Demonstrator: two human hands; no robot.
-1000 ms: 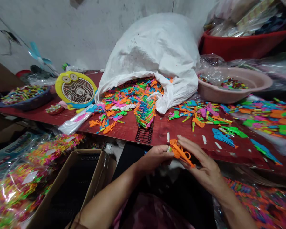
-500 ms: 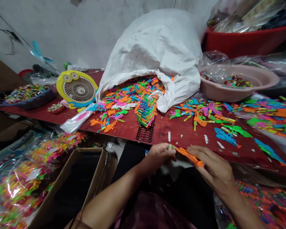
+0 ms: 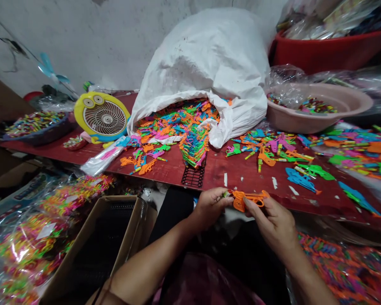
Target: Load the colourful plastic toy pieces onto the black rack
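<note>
An orange plastic toy gun point(image 3: 239, 201) is in my right hand point(image 3: 274, 220), pinched between thumb and fingers, its side turned up to me. At the gun's left end, my left hand point(image 3: 209, 206) closes its fingertips on a small yellow-green piece point(image 3: 226, 194). That piece is mostly hidden, and I cannot tell whether it touches the gun. Just beyond my hands, a black plastic grid point(image 3: 188, 180) lies at the table edge. A tight row of colourful toy guns point(image 3: 194, 149) stands on it.
A big white sack point(image 3: 206, 55) spills toy guns onto the red table point(image 3: 165, 180). Loose toy guns point(image 3: 300, 180) lie to the right, below a pink basin point(image 3: 317, 120). A yellow fan point(image 3: 106, 118) stands left. Below are a cardboard box point(image 3: 120, 237) and bagged toys point(image 3: 22, 237).
My right hand has turned the orange toy gun from edge-on to side-up and shifted slightly left. My left hand stays almost in place.
</note>
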